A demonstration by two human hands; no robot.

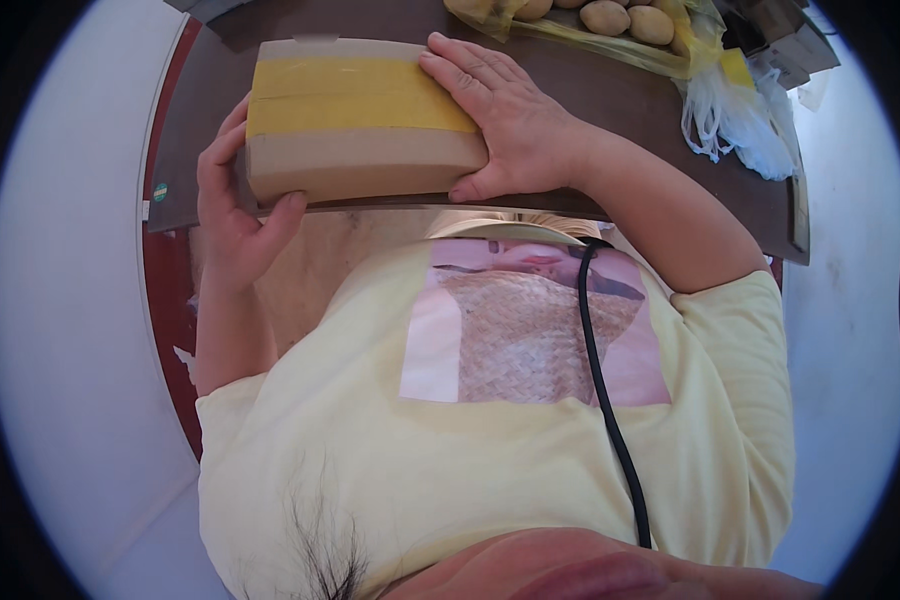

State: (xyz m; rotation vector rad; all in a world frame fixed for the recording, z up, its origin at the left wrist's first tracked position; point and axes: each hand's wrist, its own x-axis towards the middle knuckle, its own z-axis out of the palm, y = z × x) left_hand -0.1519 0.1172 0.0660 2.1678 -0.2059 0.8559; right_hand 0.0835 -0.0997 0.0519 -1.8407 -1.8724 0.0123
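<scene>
Over at the near edge of the brown table (640,100), left of centre: a cardboard box (360,165), taped face up. Long axis running left to right, roughly along the table edge, one narrow end to the left, the other to the right. Along that same line, a broad strip of yellow tape (345,95), straight across the upper face. Resting flat or slightly lifted? Impossible to tell from this angle.

And on to the hands, one at each end! Left hand (232,210) half open, curved about the left end and gripping there, fingers along the side and partly hidden, thumb at the near left corner. Right hand (515,125) opened wider, gripping the right end, fingers spread toward the far corner and touching the upper face, thumb low at the near right corner.

Farther back, to the right: potatoes (604,18) in a yellow plastic bag (610,48), with a whitish plastic bag (755,130) just beside. Closer in, a black cord (605,390) down a pale yellow shirt (510,470).
</scene>
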